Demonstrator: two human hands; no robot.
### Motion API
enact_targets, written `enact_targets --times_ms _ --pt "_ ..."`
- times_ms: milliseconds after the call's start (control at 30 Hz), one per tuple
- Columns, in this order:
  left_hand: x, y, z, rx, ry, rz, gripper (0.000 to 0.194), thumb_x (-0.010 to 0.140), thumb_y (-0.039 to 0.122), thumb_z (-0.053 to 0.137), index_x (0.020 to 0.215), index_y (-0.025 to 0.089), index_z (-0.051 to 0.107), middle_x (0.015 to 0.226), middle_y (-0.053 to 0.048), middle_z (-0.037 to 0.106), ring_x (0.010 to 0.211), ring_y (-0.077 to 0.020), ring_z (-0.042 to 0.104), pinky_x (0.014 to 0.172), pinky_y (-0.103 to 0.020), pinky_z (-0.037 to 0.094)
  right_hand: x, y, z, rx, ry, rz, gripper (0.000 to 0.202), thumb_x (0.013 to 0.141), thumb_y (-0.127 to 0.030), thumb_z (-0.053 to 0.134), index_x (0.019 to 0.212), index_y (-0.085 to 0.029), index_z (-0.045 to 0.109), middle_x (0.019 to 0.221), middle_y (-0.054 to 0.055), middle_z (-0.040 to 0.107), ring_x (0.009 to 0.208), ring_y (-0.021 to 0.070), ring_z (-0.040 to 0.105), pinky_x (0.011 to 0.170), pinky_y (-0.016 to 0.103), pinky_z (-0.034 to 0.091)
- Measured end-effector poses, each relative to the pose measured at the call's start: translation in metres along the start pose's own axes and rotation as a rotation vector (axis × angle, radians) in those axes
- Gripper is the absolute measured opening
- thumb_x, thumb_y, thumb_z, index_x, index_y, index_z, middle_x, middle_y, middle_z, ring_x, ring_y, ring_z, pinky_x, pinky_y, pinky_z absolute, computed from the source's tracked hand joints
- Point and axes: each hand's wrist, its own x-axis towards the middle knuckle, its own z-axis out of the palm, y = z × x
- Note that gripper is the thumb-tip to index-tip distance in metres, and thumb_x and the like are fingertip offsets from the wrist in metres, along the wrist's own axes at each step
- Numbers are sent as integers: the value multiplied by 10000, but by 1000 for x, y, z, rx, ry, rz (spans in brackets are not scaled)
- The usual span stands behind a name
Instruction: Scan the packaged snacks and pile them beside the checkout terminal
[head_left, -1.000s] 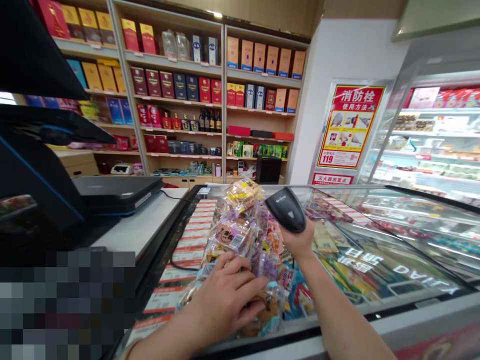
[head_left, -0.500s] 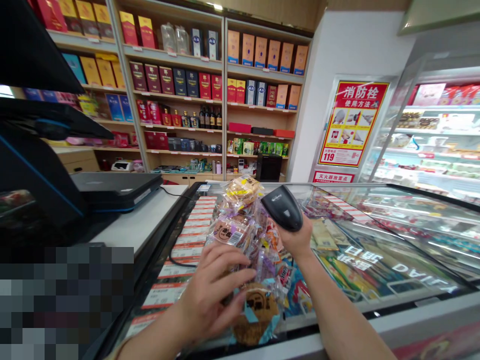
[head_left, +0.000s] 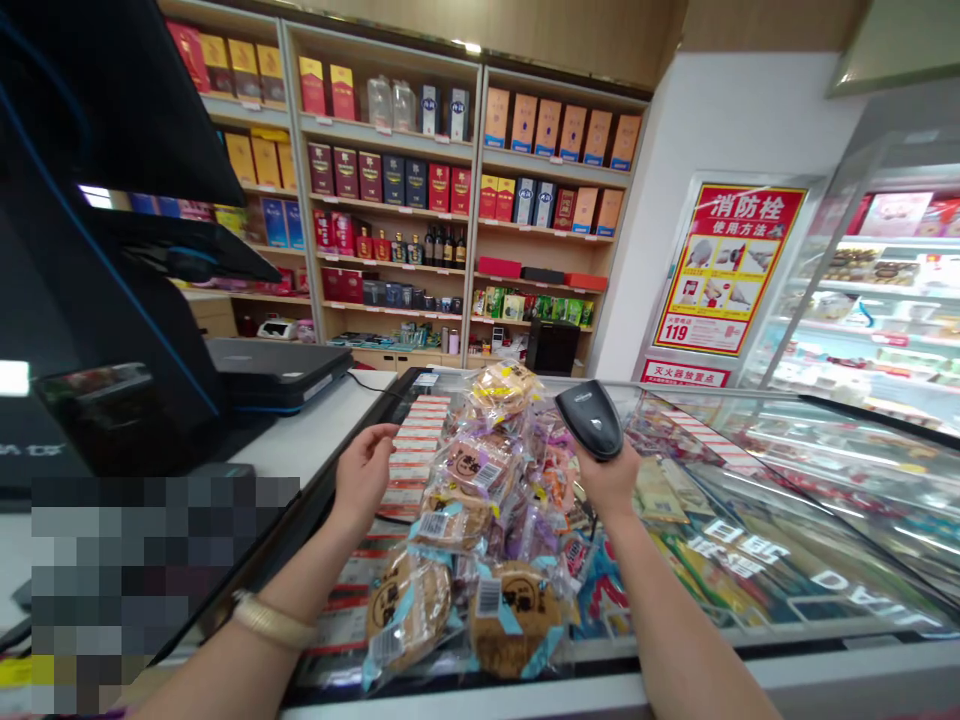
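My right hand [head_left: 611,480] is wrapped round a black barcode scanner [head_left: 591,420], its head raised above the right side of a heap of wrapped snacks. My left hand [head_left: 367,470] hovers at the left of the heap, over the price labels [head_left: 412,450]; its fingers are loosely bent and nothing shows in them. Several clear bags of round flat biscuits lie on the freezer's glass top: a front left bag [head_left: 411,605], a front right bag [head_left: 517,615], a middle bag [head_left: 454,522] and a pink-labelled bag [head_left: 480,465]. A yellow-marked bag [head_left: 502,390] tops the far end.
To the left, a black checkout terminal [head_left: 142,300] and a flat black device [head_left: 277,365] stand on a white counter [head_left: 330,420]. A black cable runs beside the labels. Boxed goods fill the shelves [head_left: 390,195] behind. The glass-topped freezer [head_left: 750,500] extends right.
My left hand has moved off the front of the heap, up and left. Bags that it covered now show, including the front left one. The scanner remains in my right hand.
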Motion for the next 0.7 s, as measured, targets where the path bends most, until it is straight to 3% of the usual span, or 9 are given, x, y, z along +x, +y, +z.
enact_targets --times_ms 200,533,633,700 --pt "-2 1 -1 26 -34 -15 333 629 416 563 842 173 645 744 -22 646 664 -171 569 633 -279 435 -3 7 1 10 -22 -16 296 652 -446 714 660 -169 612 585 20 624 543 168 542 536 275 432" --pt "-10 6 3 103 -123 107 287 696 357 547 880 172 667 744 -17 639 612 -150 551 604 -269 430 -3 3 -1 22 -55 -69 324 659 -451 742 759 -152 668 665 46 678 589 196 602 572 306 486" --pt "-19 16 3 125 -152 217 261 757 354 542 898 170 661 800 -35 655 675 -165 586 670 -290 464 -3 0 -2 27 -77 -78 321 673 -433 738 815 -150 683 725 60 702 635 210 629 615 324 511" --pt "-28 24 1 164 -192 375 232 801 341 534 904 173 657 858 -55 667 784 -189 613 759 -318 476 -3 -3 -2 32 -75 -74 318 673 -425 736 829 -153 686 733 59 708 647 211 636 629 326 517"
